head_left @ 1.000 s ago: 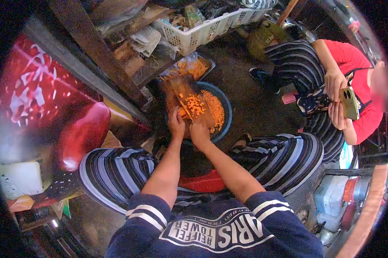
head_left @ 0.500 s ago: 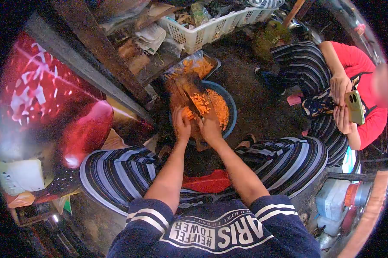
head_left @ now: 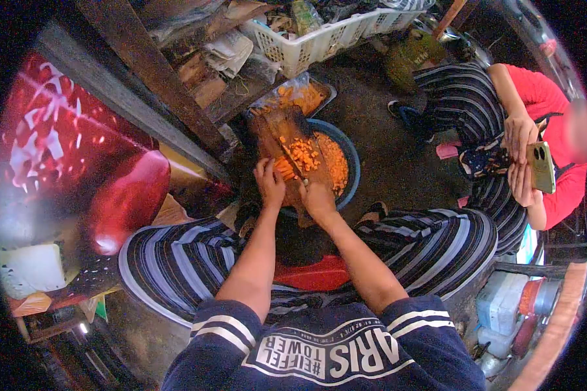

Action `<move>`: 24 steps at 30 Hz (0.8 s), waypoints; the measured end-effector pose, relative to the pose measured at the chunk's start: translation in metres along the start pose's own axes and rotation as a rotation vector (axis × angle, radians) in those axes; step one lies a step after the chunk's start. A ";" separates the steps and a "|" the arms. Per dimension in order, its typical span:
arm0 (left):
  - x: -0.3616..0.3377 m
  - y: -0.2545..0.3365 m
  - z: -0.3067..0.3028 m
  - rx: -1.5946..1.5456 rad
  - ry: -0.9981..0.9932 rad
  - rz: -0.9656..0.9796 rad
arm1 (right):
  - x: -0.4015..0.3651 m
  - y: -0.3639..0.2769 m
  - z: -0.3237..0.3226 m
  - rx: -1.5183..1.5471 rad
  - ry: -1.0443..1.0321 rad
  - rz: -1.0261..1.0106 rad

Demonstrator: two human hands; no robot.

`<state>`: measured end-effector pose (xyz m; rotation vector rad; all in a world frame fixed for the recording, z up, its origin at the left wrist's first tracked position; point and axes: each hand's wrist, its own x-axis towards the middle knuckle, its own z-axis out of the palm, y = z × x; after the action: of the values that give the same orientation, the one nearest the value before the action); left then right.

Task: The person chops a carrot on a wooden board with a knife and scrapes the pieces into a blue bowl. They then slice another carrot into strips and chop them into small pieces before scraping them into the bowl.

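Note:
My right hand (head_left: pixel 318 201) is wrapped round the handle of a knife (head_left: pixel 289 160), whose blade slants up and left across a wooden board (head_left: pixel 274 130). Orange cubes (head_left: pixel 303 154) lie on the board right of the blade, and orange sticks (head_left: pixel 283 169) lie on its left. At the sticks' left end is my left hand (head_left: pixel 269 184), fingers bent and partly spread on or beside them. Beneath the board stands a blue basin (head_left: pixel 354 166) with many small orange cubes inside. A tray (head_left: pixel 330 95) behind the board holds larger orange pieces in clear plastic.
A white perforated crate (head_left: pixel 300 57) stands at the back. Wooden beams (head_left: pixel 156 72) slope down on the left. On the right sits a person in red (head_left: pixel 534 88) holding a phone (head_left: pixel 541 168). Plastic containers (head_left: pixel 502 300) are at the lower right.
My left hand has shifted slightly up and left, its fingers more apart. The knife blade is now further left, against the sticks, and the cubes beside it are more exposed.

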<state>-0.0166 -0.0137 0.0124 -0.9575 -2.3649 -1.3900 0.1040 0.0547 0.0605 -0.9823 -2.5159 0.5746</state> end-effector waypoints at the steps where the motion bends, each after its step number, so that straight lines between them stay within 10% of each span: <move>1: 0.001 0.000 0.000 0.010 0.034 0.035 | 0.001 0.000 -0.002 -0.034 -0.025 -0.005; 5: 0.004 0.002 -0.005 -0.058 -0.077 -0.020 | 0.005 -0.011 -0.022 0.020 -0.311 0.188; 24: -0.011 0.005 -0.009 -0.106 -0.057 -0.093 | 0.000 -0.008 -0.013 -0.018 -0.080 0.029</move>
<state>-0.0064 -0.0243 0.0147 -0.9364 -2.4274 -1.5563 0.1059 0.0529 0.0756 -1.0233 -2.5846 0.6129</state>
